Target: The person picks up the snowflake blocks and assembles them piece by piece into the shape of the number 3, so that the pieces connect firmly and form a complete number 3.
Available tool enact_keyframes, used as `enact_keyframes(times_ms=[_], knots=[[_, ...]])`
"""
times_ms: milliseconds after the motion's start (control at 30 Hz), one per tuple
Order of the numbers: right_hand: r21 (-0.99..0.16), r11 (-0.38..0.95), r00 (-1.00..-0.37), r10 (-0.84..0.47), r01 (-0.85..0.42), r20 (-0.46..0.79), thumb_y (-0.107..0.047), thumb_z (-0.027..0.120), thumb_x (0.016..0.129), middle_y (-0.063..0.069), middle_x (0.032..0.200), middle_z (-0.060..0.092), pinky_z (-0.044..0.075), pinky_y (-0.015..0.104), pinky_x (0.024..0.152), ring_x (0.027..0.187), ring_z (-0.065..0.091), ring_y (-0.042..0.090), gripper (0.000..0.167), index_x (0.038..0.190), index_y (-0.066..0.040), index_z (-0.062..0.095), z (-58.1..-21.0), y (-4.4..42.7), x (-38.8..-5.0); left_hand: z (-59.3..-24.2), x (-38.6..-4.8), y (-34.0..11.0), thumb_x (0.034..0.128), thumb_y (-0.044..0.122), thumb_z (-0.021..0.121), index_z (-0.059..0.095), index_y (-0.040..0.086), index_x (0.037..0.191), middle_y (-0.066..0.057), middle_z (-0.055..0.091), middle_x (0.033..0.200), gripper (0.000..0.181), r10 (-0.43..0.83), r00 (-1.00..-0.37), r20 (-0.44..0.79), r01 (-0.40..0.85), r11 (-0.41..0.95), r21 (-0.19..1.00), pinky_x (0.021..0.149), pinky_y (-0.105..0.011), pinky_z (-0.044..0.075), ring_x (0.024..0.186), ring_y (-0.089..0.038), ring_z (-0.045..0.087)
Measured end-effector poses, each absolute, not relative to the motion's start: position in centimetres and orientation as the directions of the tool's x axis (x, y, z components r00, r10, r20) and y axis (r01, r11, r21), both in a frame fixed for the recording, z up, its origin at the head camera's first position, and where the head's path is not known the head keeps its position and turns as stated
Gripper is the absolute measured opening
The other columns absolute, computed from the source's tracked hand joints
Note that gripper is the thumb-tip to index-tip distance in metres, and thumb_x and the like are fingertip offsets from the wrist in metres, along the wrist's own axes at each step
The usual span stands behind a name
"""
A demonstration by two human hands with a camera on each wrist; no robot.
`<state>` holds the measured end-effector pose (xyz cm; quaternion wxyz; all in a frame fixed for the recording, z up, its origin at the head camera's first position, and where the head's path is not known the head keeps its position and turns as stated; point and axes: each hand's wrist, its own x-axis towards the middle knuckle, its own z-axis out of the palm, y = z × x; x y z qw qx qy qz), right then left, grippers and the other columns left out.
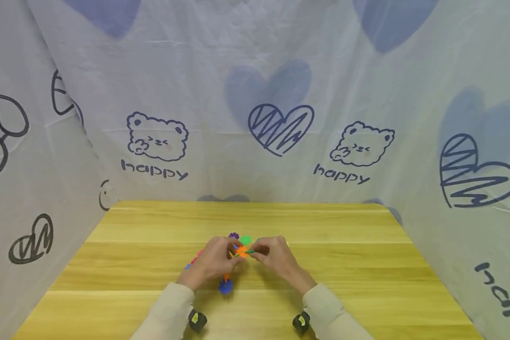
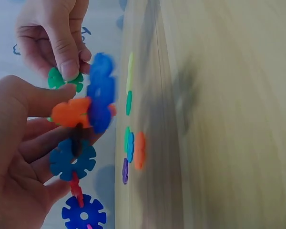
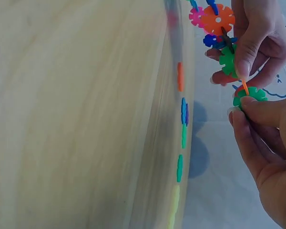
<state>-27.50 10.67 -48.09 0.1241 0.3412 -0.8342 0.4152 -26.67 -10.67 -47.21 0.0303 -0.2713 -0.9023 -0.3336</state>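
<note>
My left hand [image 1: 214,257] holds a chain of linked plastic snowflake discs in several colours. An orange disc [image 2: 69,113] is at its fingertips, beside a blurred blue disc [image 2: 101,93]. Lower on the chain hang a lighter blue disc [image 2: 72,160] and a dark blue disc [image 2: 84,214]. Between thumb and fingers, my right hand [image 1: 277,255] pinches a green snowflake disc [image 3: 254,95]. In the right wrist view this disc meets the edge of the orange one; how deep the notches sit is hidden by fingers. Another green disc [image 3: 227,62] sits by the left thumb.
Loose discs lie on the wooden table [image 1: 344,264] beyond the hands, among them a purple disc [image 1: 233,235] and a light green disc [image 1: 246,240]. An orange disc [image 3: 180,76] and a yellow disc [image 3: 174,207] lie there too. A printed cloth [image 1: 221,165] hangs behind the table.
</note>
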Motion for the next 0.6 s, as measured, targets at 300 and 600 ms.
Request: enact_keyframes(times_ms=[300,600], knots=[[-0.664,0.414,-0.773,-0.458,-0.623,0.439,0.002,0.079,0.086,0.012,0.089,0.080,0.058,0.016,0.071,0.077,0.076,0.019,0.008,0.089,-0.005,0.080,-48.1,11.1,-27.9,-47.4,-27.2,-10.9,0.0913,0.009,0.077,0.070,0.000,0.117,-0.015,0.075,0.103,0.028,0.510,-0.829,0.230,0.523,0.559,0.644,0.061,-0.017,0.056,0.072,-0.014,0.074],[-0.711,0.483,-0.853,-0.384,-0.512,0.353,0.003,0.074,0.091,0.015,0.098,0.079,0.059,0.019,0.068,0.081,0.077,0.026,0.013,0.103,0.001,0.077,-47.4,13.2,-29.4,-47.0,-27.4,-11.7,0.0912,0.007,0.076,0.070,-0.001,0.120,-0.007,0.074,0.095,0.031,0.475,-0.861,0.183,0.462,0.579,0.672,0.057,-0.021,0.055,0.065,-0.006,0.066]])
